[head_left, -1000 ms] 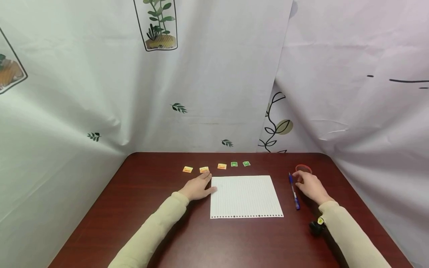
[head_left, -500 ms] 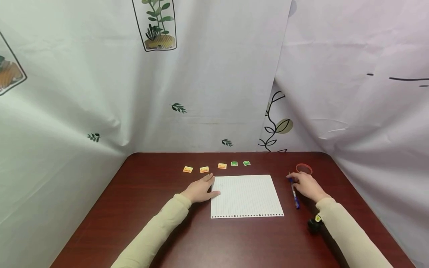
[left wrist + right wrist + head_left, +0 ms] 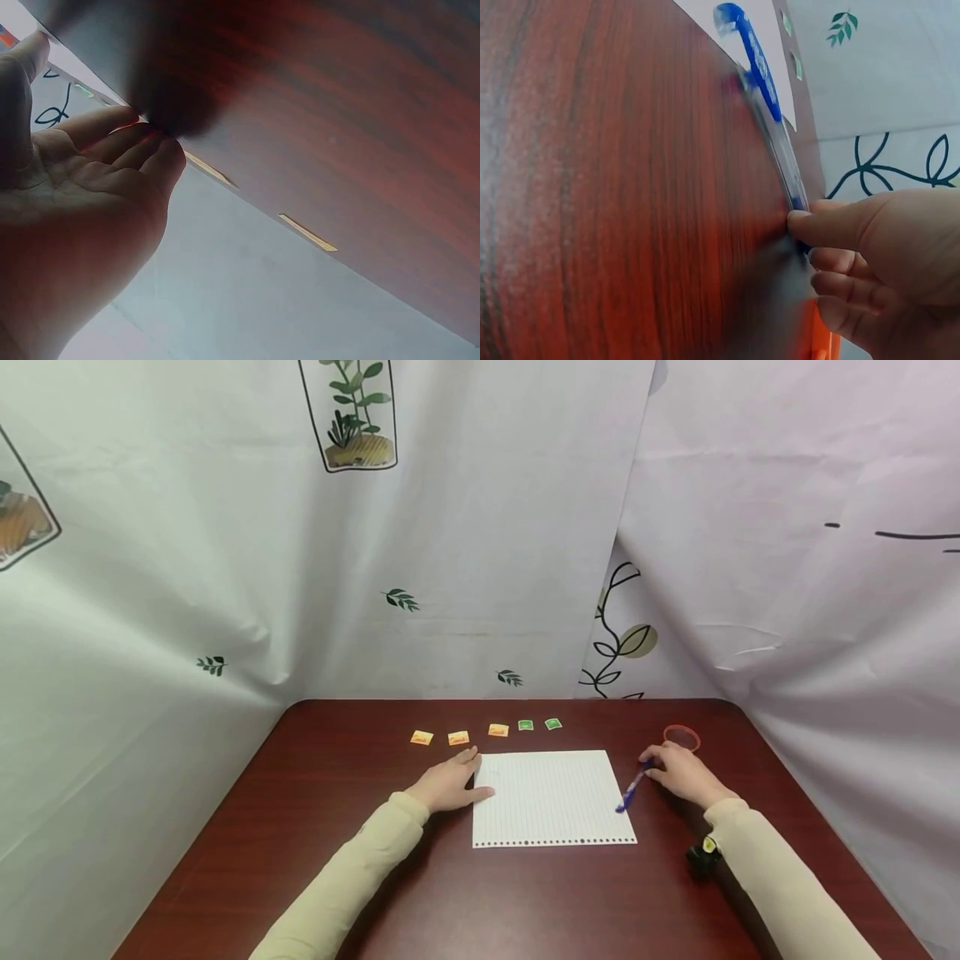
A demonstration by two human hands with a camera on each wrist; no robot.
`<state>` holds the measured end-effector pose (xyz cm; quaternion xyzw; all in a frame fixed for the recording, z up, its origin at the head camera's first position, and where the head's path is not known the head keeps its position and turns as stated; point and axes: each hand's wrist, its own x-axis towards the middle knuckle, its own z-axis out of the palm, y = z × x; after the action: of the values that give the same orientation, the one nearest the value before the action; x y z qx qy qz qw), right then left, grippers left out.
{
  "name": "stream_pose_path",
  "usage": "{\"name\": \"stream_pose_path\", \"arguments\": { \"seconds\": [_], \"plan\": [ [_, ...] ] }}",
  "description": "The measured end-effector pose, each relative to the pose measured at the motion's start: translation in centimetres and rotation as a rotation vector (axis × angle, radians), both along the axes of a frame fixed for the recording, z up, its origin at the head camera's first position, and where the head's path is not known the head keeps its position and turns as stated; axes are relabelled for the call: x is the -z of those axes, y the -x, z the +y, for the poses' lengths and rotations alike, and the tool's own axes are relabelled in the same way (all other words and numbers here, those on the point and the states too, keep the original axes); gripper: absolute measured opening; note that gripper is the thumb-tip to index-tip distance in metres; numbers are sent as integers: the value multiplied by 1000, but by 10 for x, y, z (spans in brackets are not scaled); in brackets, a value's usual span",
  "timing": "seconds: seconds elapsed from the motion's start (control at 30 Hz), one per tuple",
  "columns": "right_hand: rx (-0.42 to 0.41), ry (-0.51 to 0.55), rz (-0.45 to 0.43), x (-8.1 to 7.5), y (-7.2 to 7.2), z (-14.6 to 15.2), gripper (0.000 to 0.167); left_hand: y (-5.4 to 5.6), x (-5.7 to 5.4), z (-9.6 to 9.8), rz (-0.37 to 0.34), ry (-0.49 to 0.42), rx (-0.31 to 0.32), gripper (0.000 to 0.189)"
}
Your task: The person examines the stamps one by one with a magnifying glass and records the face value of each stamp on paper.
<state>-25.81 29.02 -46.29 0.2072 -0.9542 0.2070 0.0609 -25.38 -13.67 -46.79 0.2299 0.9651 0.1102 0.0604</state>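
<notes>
A lined white sheet point(image 3: 551, 797) lies on the dark red table point(image 3: 337, 860). My left hand point(image 3: 457, 779) rests flat at the sheet's left edge with straight fingers, the thumb touching the paper; the left wrist view shows its palm point(image 3: 82, 187) held just off the wood. My right hand point(image 3: 660, 768) pinches the far end of a blue pen point(image 3: 632, 787). The pen slants, and its near end lies over the sheet's right edge. In the right wrist view the fingertips point(image 3: 810, 223) grip the clear barrel of the pen point(image 3: 763, 82).
Three orange stickers point(image 3: 458, 737) and two green stickers point(image 3: 539, 724) lie in a row behind the sheet. A red ring point(image 3: 681, 737) sits just behind my right hand. Printed white curtains point(image 3: 450, 527) close in the table at the back and both sides.
My right hand moved left onto the pen and took hold of its far end. The pen swung from lying beside the sheet to slanting across its right edge. The left hand barely moved.
</notes>
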Motion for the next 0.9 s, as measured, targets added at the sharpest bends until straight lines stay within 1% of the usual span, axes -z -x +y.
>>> {"name": "stream_pose_path", "arguments": {
  "seconds": [0.17,0.3,0.43,0.63,0.77,0.9],
  "plan": [
    [-17,3,4,2,2,-1,13,0,1,0,-1,2,1,81],
    [-27,11,24,7,4,-2,12,0,1,0,-2,2,-6,80],
    [-20,11,31,9,6,-4,13,0,3,0,-1,5,-8,80],
    [-11,-22,35,8,6,-7,13,1,6,0,-1,11,-6,79],
    [-22,-41,47,6,6,-11,13,1,5,0,4,12,-8,79],
    [-38,-33,47,6,7,-14,13,0,4,1,6,10,-3,80]
  ]
}}
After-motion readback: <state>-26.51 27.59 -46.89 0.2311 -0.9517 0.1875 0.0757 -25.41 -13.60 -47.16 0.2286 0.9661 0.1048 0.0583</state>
